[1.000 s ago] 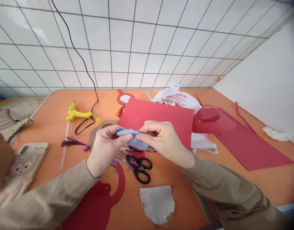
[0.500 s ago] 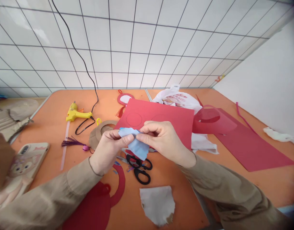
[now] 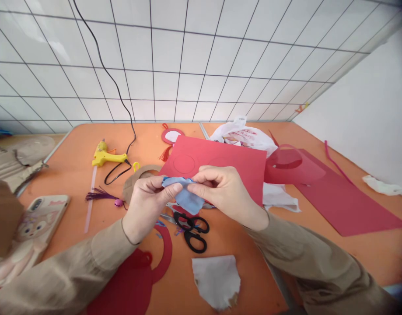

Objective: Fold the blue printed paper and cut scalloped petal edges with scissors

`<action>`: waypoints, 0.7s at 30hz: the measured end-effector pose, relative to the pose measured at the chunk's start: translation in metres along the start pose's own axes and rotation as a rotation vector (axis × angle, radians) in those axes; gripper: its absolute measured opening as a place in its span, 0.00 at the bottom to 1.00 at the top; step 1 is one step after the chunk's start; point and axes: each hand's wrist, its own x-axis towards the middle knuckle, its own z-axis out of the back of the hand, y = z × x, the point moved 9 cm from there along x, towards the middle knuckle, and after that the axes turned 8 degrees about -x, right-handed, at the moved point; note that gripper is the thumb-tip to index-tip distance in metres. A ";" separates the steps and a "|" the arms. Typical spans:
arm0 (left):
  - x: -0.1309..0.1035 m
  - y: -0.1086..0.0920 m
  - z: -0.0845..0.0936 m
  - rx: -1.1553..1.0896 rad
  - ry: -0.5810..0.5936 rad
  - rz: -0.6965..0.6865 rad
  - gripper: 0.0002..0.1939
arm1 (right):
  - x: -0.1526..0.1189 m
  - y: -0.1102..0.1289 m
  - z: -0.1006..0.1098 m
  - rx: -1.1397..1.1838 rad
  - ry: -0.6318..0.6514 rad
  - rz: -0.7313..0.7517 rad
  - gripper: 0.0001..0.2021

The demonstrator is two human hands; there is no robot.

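Observation:
Between my two hands a small light blue piece with a darker blue upper edge hangs above the table. My left hand pinches its left side between thumb and fingers. On the right side, my right hand grips the same piece, also with thumb against fingers. Black-handled scissors lie just below it on the table. Behind my hands is a red sheet with circles drawn on it. A pale, ragged-edged scrap rests nearer to me.
A yellow glue gun with a black cord stands at the left, above a purple tassel. A phone lies far left. Red sheets and a white plastic bag are at the right and back.
The light blue piece has tilted, so its lower part looks shorter and more of its dark blue upper edge shows. Both hands keep their hold, nearly in place.

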 end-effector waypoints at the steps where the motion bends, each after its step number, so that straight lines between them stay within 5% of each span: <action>1: 0.000 0.000 0.000 -0.001 -0.003 -0.007 0.04 | 0.000 -0.001 0.000 0.007 0.003 -0.008 0.09; 9: 0.001 0.002 0.005 -0.002 -0.006 -0.054 0.03 | 0.002 -0.004 -0.001 0.052 0.024 -0.079 0.09; 21: 0.001 0.011 -0.002 -0.103 0.017 0.051 0.08 | 0.001 -0.003 -0.005 0.102 0.040 -0.076 0.10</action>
